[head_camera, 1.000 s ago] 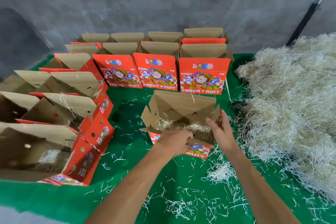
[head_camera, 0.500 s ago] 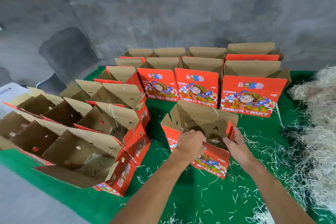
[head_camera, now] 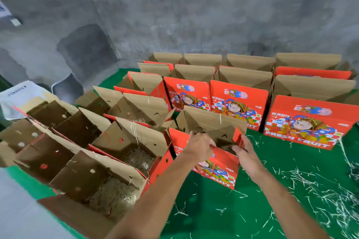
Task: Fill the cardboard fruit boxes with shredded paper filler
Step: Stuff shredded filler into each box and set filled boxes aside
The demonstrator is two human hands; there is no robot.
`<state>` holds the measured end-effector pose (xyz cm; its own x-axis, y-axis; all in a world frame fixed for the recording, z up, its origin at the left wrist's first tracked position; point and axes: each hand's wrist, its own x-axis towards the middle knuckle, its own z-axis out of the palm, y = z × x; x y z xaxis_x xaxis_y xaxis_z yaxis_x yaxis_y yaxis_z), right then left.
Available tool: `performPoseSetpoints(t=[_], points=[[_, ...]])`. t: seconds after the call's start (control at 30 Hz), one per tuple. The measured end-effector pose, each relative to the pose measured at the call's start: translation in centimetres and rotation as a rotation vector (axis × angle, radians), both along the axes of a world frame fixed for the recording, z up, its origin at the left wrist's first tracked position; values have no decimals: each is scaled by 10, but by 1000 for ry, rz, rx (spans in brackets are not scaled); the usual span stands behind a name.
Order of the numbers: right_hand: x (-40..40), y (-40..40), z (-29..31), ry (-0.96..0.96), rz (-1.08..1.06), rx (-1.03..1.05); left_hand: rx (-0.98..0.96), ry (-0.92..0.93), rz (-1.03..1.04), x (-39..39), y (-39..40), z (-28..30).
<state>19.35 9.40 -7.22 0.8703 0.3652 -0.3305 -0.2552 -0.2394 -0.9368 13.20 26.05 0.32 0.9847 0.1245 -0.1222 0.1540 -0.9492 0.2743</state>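
An open red cardboard fruit box stands at the centre of the green mat, its brown lid flap up at the back. My left hand grips the box's near rim on the left. My right hand holds the rim at the right corner. The box's inside is mostly in shadow. To the left, open boxes lie in rows, and two near ones hold shredded paper filler.
Rows of upright red "Fresh Fruit" boxes stand behind, against a grey wall. Loose paper shreds are scattered on the green mat at the right. A white sack lies at the far left.
The view has swung left, so the big filler pile at the right has left the frame. Both hands have carried the centre box left, toward the rows of open boxes.
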Motion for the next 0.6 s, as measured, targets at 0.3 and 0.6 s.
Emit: performPoseSetpoints(t=[0.3,0.6], points=[[30,75,-11,41,87,-29,135,117,126,20,74,8],[25,147,-14,34,212,-14,175,157,230,20,150,9]])
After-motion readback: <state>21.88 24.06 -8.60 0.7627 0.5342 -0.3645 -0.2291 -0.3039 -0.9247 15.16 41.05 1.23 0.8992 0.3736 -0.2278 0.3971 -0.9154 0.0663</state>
